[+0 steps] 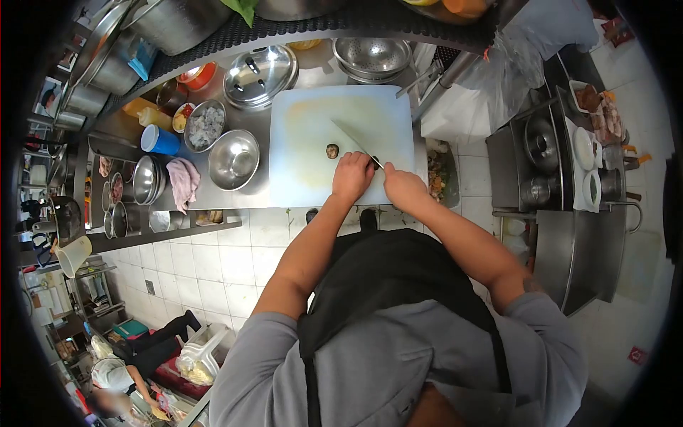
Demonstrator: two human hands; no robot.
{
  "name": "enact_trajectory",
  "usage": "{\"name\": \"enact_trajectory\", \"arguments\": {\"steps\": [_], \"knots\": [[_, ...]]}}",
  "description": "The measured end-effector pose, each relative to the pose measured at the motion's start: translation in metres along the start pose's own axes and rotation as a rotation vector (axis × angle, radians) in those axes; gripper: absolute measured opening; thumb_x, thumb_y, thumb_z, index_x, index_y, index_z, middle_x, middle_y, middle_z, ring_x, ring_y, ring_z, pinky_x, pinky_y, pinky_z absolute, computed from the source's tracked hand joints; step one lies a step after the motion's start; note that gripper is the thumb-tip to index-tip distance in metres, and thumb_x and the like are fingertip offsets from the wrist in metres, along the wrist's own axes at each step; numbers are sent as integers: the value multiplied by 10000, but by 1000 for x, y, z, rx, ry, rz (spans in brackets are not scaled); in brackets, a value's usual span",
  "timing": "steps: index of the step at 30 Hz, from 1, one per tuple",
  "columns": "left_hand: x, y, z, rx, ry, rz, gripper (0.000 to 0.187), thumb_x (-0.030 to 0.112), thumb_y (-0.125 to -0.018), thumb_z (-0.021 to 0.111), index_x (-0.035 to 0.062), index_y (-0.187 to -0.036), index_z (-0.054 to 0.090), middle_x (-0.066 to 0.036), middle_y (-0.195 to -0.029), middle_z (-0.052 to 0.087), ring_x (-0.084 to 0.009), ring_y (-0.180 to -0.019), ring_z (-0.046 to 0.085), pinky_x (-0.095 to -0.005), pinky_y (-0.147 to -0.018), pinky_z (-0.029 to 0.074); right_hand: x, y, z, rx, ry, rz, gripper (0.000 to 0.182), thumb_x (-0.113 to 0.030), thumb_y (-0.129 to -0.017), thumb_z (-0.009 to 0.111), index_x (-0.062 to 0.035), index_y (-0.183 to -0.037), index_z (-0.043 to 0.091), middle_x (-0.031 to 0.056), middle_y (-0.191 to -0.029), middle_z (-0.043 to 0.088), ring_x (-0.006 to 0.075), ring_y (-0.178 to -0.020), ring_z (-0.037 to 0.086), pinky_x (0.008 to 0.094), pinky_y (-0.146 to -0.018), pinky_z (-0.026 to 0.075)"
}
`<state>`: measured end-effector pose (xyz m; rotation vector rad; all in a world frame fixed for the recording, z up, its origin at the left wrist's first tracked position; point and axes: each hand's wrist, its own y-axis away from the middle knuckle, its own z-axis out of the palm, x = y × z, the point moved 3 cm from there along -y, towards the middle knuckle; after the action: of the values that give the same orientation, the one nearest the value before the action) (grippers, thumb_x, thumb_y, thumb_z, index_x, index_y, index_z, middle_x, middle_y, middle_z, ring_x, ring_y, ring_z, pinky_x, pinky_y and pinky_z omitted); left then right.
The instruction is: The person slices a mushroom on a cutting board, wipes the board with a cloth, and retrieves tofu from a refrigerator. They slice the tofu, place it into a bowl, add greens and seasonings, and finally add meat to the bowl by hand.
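A knife (350, 135) lies across the white cutting board (302, 171), its blade pointing to the upper left. My right hand (404, 186) is wrapped round its handle near the board's front right part. Just left of the blade, my left hand (353, 174) has its fingers curled down at the board, beside a small dark piece (376, 163) partly hidden by the fingers and the blade. Whether the fingers hold it is too small to tell. A brown mushroom-like piece (332, 151) rests on the board to the upper left of my left hand.
An empty steel bowl (234, 160), a bowl of pale food (205, 126), a blue container (160, 140) and a pink cloth (183, 183) stand left. A pot lid (260, 77) and colander (372, 57) sit behind. Another person (121, 373) is at the lower left.
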<state>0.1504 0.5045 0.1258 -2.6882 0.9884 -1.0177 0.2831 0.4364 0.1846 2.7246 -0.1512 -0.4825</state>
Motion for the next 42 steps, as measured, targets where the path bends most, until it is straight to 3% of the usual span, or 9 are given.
{"name": "enact_trajectory", "arguments": {"steps": [39,42], "knots": [[-6,8,-2,54,12,82,102,46,-765,667,25,-857,628,-130,-879,636,-332,-874,577,-431,-818,474,-13,8,-9,6,46,-74,188,-97,-913,422,19,-1032,511,251,-892,696,417,-846,692,520,-761,541],[-5,12,-1,44,10,69,100,46,-765,668,24,-853,626,-131,-883,637,-330,-878,579,-429,-823,474,-7,1,13,-21,-50,-39,214,-94,-888,470,31,-1060,499,271,-890,685,438,-842,677,531,-765,526]]}}
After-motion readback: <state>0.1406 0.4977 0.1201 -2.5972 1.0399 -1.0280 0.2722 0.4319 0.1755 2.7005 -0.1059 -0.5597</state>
